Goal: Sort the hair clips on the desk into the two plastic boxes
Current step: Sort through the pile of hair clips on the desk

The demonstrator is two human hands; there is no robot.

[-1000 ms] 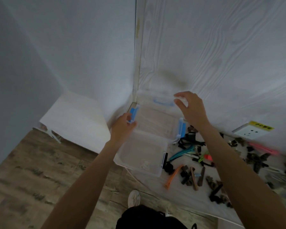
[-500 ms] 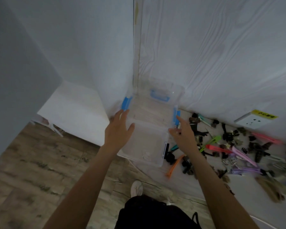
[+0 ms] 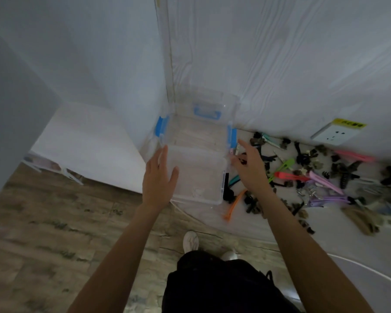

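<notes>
A clear plastic box (image 3: 196, 177) with blue latches stands at the desk's left corner. Its clear lid (image 3: 207, 102) with a blue handle leans upright against the wall behind it. My left hand (image 3: 159, 177) rests flat on the box's left near edge, fingers straight. My right hand (image 3: 250, 168) hovers just right of the box over the hair clips, fingers spread and holding nothing. A heap of hair clips (image 3: 303, 175) in black, brown, pink, purple, green and orange covers the desk to the right. An orange clip (image 3: 234, 205) lies near the desk's front edge.
A white wall socket (image 3: 332, 135) with a yellow label sits on the wall at the back right. The white desk (image 3: 203, 214) ends just below the box, over a wooden floor. My shoes and dark clothing show below.
My left hand has slid from the box's blue left latch down to its near left edge. My right hand came down from the lid to the box's right side. The lid now leans against the wall.
</notes>
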